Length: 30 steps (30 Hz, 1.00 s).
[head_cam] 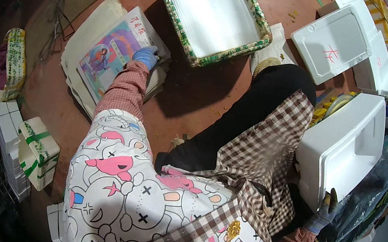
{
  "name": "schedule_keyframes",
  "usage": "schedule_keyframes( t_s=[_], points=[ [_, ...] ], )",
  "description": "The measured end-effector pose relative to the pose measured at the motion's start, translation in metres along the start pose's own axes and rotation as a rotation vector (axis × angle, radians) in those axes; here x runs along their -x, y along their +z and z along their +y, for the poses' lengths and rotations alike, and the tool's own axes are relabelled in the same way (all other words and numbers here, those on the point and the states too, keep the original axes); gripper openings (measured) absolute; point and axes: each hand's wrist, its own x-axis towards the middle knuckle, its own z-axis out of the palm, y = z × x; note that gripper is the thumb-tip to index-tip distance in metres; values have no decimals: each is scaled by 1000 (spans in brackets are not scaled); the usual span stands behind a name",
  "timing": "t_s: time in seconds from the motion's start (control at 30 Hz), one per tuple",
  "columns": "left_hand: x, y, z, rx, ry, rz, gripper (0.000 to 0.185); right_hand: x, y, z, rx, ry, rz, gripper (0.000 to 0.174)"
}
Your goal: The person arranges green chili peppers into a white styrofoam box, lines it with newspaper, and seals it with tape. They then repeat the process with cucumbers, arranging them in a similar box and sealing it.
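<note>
My left hand, in a blue work glove, rests on the right edge of a stack of printed newspapers; its fingertips are bent and partly hidden. My right hand, in a grey-blue glove with darker fingertips, touches the near rim of an open white polystyrene foam box. That box is tilted on its side at my right knee. Ahead of me stands a foam box wrapped in green-patterned tape, with white foam sheets lying in it.
White foam boxes with red marks stand at the upper right. Yellow tape rolls lie behind the tilted box. Dark plastic sheeting is at the right. A green-taped foam box and white boxes stand at the left on the reddish floor.
</note>
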Motion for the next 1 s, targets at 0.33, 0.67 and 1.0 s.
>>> schedule_keyframes(
  t_s=[0.33,0.67,1.0],
  points=[
    [176,-163,-4,2062,370,-2,52,-59,26,-92,-138,-264,-19,32],
    [248,-166,196,1872,409,-548,31,74,244,-248,-602,-25,-1250,59],
    [251,-180,263,1697,615,-391,33,30,220,-182,-821,288,-937,30]
  ],
)
